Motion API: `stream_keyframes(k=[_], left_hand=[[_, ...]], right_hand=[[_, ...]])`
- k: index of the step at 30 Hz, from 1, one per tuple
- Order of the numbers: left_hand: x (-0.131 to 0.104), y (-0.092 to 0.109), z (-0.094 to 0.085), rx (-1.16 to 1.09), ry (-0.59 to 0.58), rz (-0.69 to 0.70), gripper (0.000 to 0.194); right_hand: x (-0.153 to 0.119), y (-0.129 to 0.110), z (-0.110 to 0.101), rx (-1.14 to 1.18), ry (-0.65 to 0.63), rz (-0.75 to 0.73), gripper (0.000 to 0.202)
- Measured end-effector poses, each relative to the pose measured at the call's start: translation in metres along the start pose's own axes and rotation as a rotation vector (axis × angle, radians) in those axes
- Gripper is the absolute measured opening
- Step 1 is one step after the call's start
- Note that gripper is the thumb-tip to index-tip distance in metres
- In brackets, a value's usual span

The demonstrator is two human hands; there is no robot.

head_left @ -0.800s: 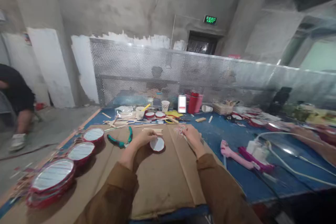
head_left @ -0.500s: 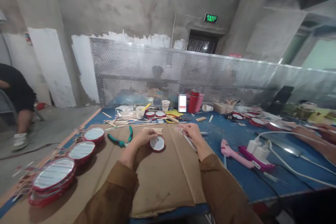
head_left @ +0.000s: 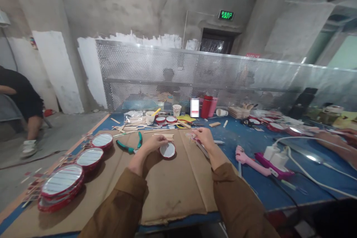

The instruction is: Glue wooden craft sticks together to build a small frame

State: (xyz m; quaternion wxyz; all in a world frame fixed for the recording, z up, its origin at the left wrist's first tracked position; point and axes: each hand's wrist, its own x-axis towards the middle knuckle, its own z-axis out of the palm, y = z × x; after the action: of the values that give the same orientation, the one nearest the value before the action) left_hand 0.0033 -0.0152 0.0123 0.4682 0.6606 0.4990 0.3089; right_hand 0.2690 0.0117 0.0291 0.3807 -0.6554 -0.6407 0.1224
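Observation:
My left hand (head_left: pixel 153 146) is closed, its thumb and fingers pinched at the upper edge of a small round red-rimmed mirror (head_left: pixel 167 150). Several thin wooden sticks (head_left: pixel 166 135) show just above the mirror, beside my fingertips. Over the cardboard's right part, my right hand (head_left: pixel 205 138) is closed too, fingertips at a small tangle of clear and pinkish bits (head_left: pixel 191 137). A slim pale, long piece (head_left: pixel 202 149) shows beneath that hand; whether my fingers grip it is hidden. Teal-handled pliers (head_left: pixel 129 146) lie open left of my left hand.
Larger red-rimmed mirrors (head_left: pixel 63 181) stand along the cardboard's (head_left: pixel 178 197) left side. A pink glue gun (head_left: pixel 252 161) and a purple power strip (head_left: pixel 275 167) with white plugs lie right. Behind are paper cups (head_left: pixel 150 118) and a red bottle (head_left: pixel 206 107). Another person's hand (head_left: pixel 331 143) is far right.
The view has shifted slightly, so the surroundings sit a little differently in the picture. Both hands stay nearly in place, the left at the small mirror, the right at the tangle.

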Motion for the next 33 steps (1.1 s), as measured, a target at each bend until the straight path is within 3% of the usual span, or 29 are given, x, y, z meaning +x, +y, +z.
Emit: stream_keyframes(k=[4,10,16,21,26,30,33], left_hand=[[0.000,0.001,-0.001,0.012,0.002,0.003,0.037],[0.003,-0.002,-0.001,0.000,-0.010,-0.010,0.034],[0.007,-0.008,0.000,-0.021,-0.014,-0.012,0.031],[0.002,-0.005,0.000,-0.078,-0.020,-0.012,0.030],[-0.004,0.000,-0.002,-0.079,-0.068,0.027,0.034],[-0.005,0.002,-0.003,-0.109,-0.091,0.056,0.037],[-0.004,0.001,-0.003,-0.171,-0.114,0.048,0.051]], right_hand=[[-0.006,-0.012,-0.008,-0.178,-0.033,0.002,0.027],[-0.024,-0.034,-0.007,-0.396,-0.262,-0.071,0.013],[-0.030,-0.038,0.000,-0.477,-0.366,-0.046,0.009],[-0.031,-0.039,0.001,-0.377,-0.338,-0.076,0.012],[-0.029,-0.046,0.004,-0.128,-0.279,-0.170,0.015],[-0.032,-0.052,0.023,0.051,-0.231,-0.224,0.015],[-0.039,-0.054,0.039,0.157,-0.217,-0.245,0.015]])
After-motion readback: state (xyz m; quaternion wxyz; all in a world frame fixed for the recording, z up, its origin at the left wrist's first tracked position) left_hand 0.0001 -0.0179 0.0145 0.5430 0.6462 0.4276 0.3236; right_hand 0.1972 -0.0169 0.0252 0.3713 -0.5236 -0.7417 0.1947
